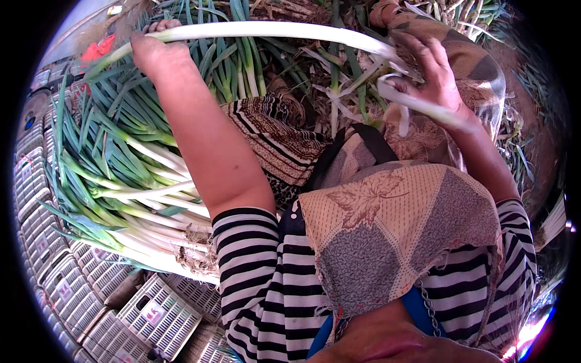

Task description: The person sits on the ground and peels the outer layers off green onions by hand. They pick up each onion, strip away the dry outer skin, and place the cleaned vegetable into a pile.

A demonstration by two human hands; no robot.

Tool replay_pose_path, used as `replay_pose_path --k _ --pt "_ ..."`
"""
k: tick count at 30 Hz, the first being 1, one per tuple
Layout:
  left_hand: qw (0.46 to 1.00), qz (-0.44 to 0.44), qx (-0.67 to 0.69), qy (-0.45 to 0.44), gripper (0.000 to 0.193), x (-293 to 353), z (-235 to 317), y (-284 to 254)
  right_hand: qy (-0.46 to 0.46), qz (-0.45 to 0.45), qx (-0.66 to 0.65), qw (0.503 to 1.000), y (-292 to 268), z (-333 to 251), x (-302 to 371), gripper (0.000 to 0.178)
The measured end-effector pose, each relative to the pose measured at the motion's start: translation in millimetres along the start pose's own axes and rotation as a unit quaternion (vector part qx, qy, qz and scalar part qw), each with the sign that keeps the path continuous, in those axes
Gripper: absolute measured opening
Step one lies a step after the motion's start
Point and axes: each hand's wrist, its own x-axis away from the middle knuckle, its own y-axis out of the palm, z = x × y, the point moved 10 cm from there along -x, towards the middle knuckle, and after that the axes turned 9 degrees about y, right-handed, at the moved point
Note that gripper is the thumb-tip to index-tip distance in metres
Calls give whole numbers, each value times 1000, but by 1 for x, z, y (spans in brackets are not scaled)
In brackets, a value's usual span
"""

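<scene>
A long green onion [272, 31] with a thick white shank stretches across the top of the view. Near its green end, my left hand [160, 51] is closed round it. My right hand [428, 69] is at the other end, its fingers curled by the shank's tip. A pale strip of peeled outer skin [417, 104] curls from those fingers and hangs over the wrist. Just what the right fingertips pinch is partly hidden. Below my left forearm lies a big heap of green onions [151, 199], roots toward me and leaves pointing away to the left.
Stacked pale plastic crates [160, 314] fill the lower left. Loose leaves and peeled scraps [345, 100] litter the ground ahead. A patterned cloth [393, 236] covers my front and lap. More onions [475, 15] lie at the far right, and a red scrap [98, 48] is at the far left.
</scene>
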Motion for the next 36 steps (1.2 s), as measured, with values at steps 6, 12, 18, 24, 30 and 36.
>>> replay_pose_path --k 6,12,18,24,30,36 --pt "997 -29 -61 45 24 1 21 12 26 -98 -107 989 46 3 -9 34" --pt "989 -132 -42 60 19 -18 31 17 -41 -174 -52 982 81 -16 -4 25" --pt "984 -77 -9 162 18 48 48 41 -39 -184 -40 981 99 -16 -1 30" --pt "994 -60 23 91 22 4 31 14 2 -231 -6 973 122 -12 8 32" --pt "986 -40 -56 151 24 33 49 22 35 -280 -66 957 126 -18 14 32" --pt "979 -34 -64 190 26 58 55 31 8 -248 -88 965 119 -30 15 31"
